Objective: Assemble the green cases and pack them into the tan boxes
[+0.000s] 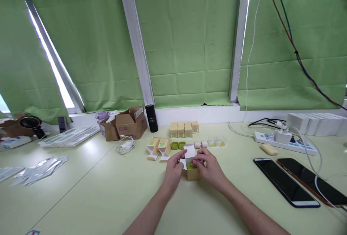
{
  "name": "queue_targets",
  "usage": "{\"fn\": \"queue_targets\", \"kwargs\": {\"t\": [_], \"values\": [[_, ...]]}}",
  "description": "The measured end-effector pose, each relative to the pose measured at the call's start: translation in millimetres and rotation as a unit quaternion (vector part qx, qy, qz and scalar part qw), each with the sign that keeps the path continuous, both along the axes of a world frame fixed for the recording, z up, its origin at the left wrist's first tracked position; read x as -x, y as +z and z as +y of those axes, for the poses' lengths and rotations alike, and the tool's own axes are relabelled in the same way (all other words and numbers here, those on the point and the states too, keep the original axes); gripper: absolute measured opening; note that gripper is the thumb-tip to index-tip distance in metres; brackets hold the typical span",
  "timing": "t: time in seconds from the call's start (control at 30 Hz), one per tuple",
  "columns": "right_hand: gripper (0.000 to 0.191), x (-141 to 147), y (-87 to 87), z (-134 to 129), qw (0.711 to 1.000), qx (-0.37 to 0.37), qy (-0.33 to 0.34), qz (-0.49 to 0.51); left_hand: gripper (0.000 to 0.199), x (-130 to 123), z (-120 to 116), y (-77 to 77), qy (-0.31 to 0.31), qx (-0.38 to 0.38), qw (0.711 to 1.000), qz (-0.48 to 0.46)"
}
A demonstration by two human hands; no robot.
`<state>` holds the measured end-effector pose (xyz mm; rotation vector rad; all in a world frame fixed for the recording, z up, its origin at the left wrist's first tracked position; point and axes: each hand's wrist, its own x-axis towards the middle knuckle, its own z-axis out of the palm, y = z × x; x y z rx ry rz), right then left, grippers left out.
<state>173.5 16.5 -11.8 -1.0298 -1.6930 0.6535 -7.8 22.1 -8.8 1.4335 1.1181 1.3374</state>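
Box (193, 174) upright on desk (108, 199), green case (190, 165) inside. Left hand (173, 172) at side flap (183, 162), right hand (210, 167) at case — cannot tell whether either grips. Best: steady box walls, keep case level, flaps clear — no forcing.

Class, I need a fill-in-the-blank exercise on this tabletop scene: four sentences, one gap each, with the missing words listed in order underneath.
The left hand and right hand are at a small box whose top is ____, not shut.
The window blinds are ____ in colour.
The black cylinder stands just to the ____ of the brown carton.
The phone nearer the hands has ____ end borders.

Missing words: open; green; right; white.
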Motion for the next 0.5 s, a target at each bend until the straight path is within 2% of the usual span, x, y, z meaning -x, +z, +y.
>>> {"fn": "queue_targets", "kwargs": {"t": [0.23, 0.5], "values": [[0.022, -4, -0.2, 2, 0.997, 0.000, -0.045, 0.067, 0.063, -2, -6, 8.1, -0.012, 0.017, 0.999, -0.032], [0.018, -10, -11.4, 13, 0.987, 0.033, -0.065, 0.141, 0.056, -1, -9, 12.5, -0.001, 0.027, 0.998, -0.056]]}}
